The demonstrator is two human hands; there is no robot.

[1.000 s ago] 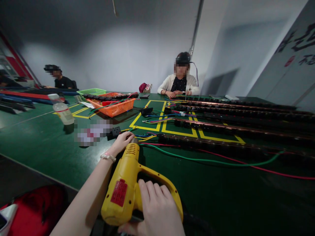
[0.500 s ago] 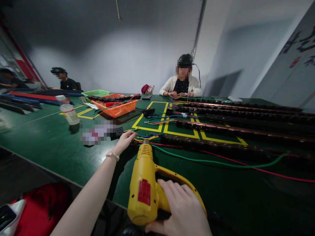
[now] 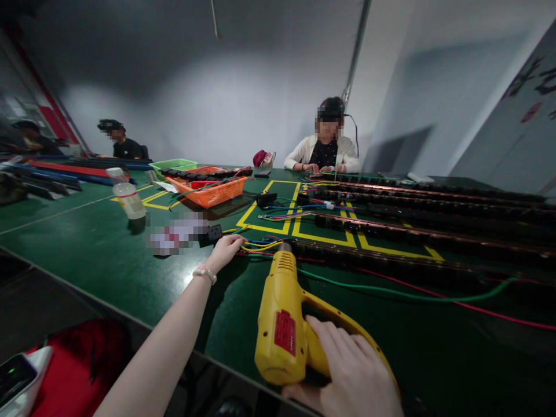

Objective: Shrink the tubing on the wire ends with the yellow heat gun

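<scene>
A yellow heat gun (image 3: 280,324) with a red label is gripped at its handle by my right hand (image 3: 354,368). Its metal nozzle points away from me, close to the coloured wires (image 3: 264,245) at the end of a long dark strip (image 3: 369,255). My left hand (image 3: 228,250) pinches the wires left of the nozzle, a bracelet on its wrist. Just beyond those fingers lies a black connector (image 3: 211,234). A green wire (image 3: 360,288) and a red wire run off to the right.
Across the green table (image 3: 104,243) a person (image 3: 325,152) works with both hands. More dark strips (image 3: 434,200) lie at the right. An orange basket (image 3: 212,193), a green basket (image 3: 178,164) and a bottle (image 3: 129,200) stand at the left.
The heat gun in my right hand has moved to the right, its nozzle now nearer the dark strip's end. My left hand still pinches the wires. The view has shifted slightly.
</scene>
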